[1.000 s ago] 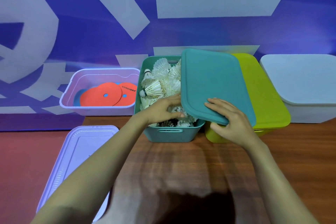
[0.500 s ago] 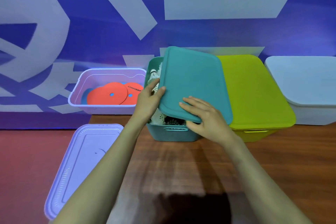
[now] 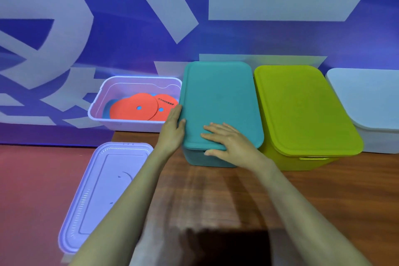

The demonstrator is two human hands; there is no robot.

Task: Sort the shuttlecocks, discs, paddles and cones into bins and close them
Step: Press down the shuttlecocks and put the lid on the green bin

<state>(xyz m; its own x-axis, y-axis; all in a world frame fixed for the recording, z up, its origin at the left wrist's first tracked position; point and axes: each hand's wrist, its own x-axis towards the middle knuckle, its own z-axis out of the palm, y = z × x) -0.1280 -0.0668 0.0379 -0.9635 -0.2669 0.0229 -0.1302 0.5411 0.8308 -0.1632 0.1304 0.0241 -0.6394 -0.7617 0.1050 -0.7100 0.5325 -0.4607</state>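
The smooth, matte teal plastic lid point(image 3: 220, 97), a round-cornered rectangle with a shallow raised border, sits squarely on the teal bin point(image 3: 199, 158), mid-row at the back of the wood-grain tabletop point(image 3: 216, 196). The left hand point(image 3: 172, 129) lies flat along the lid's left edge, fingers straight and pressed together, thumb resting on the lid's top. The right hand point(image 3: 228, 142) is spread palm-down on the lid's near end, fingers fanned out, thumb just over the front lip. Only a strip of the bin's front wall shows beneath.

Just to the left, a translucent lavender bin point(image 3: 138, 79) stands open. Thin, flat orange discs point(image 3: 131, 110) overlap on its floor, each with a small round hole in the centre. Nearer the camera, a glossy lavender lid point(image 3: 101, 190) with ribbed edges lies flat by the tabletop's left edge. To the right, close beside the teal one, there's a lime-green bin point(image 3: 278, 158) under a lime-green lid point(image 3: 302, 110), then a pale lidded bin point(image 3: 367, 97). Behind it all hangs a blue backdrop point(image 3: 108, 6) with big pale shapes.
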